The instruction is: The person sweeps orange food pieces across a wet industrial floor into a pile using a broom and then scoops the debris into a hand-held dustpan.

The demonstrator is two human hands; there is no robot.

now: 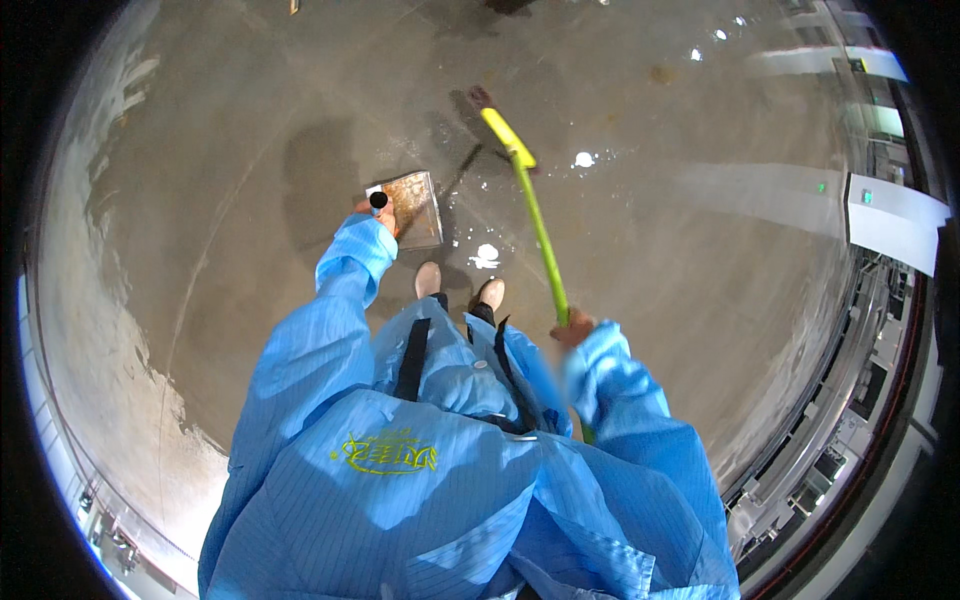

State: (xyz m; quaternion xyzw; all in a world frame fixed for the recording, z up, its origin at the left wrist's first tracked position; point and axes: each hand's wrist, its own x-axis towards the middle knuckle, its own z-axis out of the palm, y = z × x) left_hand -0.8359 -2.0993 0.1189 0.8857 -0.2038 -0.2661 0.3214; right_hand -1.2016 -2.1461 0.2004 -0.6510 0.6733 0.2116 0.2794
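My left hand [385,215] is closed round the upright handle of a long-handled dustpan [420,212]; the handle's dark round end shows above the fist. The pan is a shallow, squarish metal tray with brownish marks inside, low in front of my left shoe. My right hand [574,328] grips the green pole of a broom [541,230]. The pole slants forward and left to a yellow head [509,136] with dark bristles, partly hidden under it. The broom head is ahead of the pan and to its right, apart from it.
Small white flecks and bright patches [485,256] lie on the grey floor [270,200]; I cannot tell which are glare. My light shoes [428,279] stand just behind the pan. Metal equipment [860,390] runs along the right, near a white panel [895,222].
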